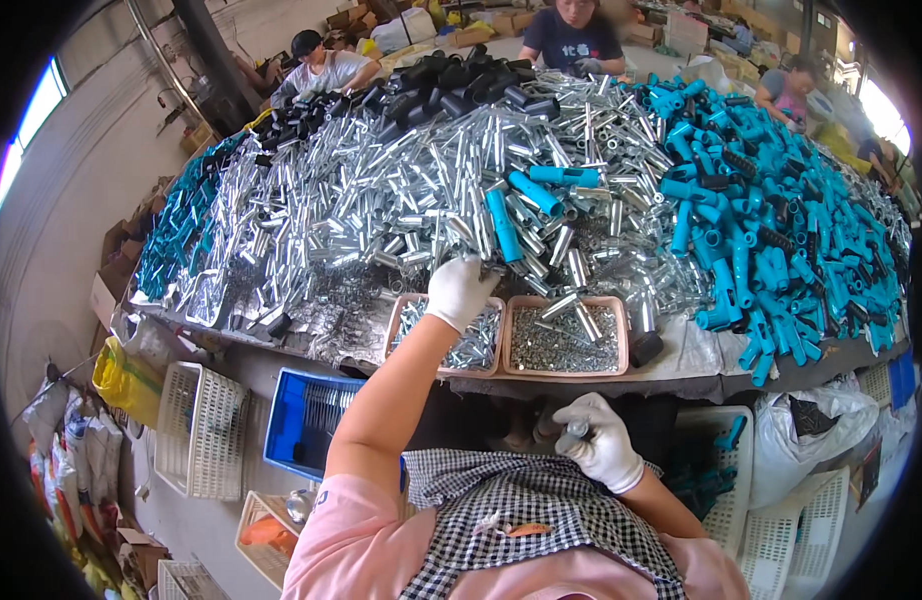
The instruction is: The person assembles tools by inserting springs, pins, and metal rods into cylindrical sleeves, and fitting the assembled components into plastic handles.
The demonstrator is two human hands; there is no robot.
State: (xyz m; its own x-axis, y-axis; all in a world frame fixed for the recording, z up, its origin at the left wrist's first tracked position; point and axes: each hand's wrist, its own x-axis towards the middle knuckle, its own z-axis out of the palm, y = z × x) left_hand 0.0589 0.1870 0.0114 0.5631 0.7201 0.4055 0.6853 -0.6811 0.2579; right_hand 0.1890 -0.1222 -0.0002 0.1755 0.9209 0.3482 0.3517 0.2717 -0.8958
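Note:
My left hand (461, 294), in a white glove, reaches to the near edge of a heap of shiny metal tubes (421, 185). Its fingers are closed against the parts; what they grip is too small to name. Held low in front of my apron, my gloved right hand (603, 442) is closed around a short metal tube (578, 429), seen end-on. Below my left hand stands a pink tray (390, 335) of small metal fasteners. Beside it, a second pink tray (624, 335) holds tiny metal pieces with a few tubes on top. Several teal sleeves (502, 226) lie on the heap.
Teal plastic parts (781, 240) pile up at the right, black ones (451, 85) at the back. A black cylinder (645, 348) lies by the table edge. Below are a blue crate (281, 420), white baskets (186, 430) and a teal-filled basket (738, 480). Co-workers (578, 40) sit across the table.

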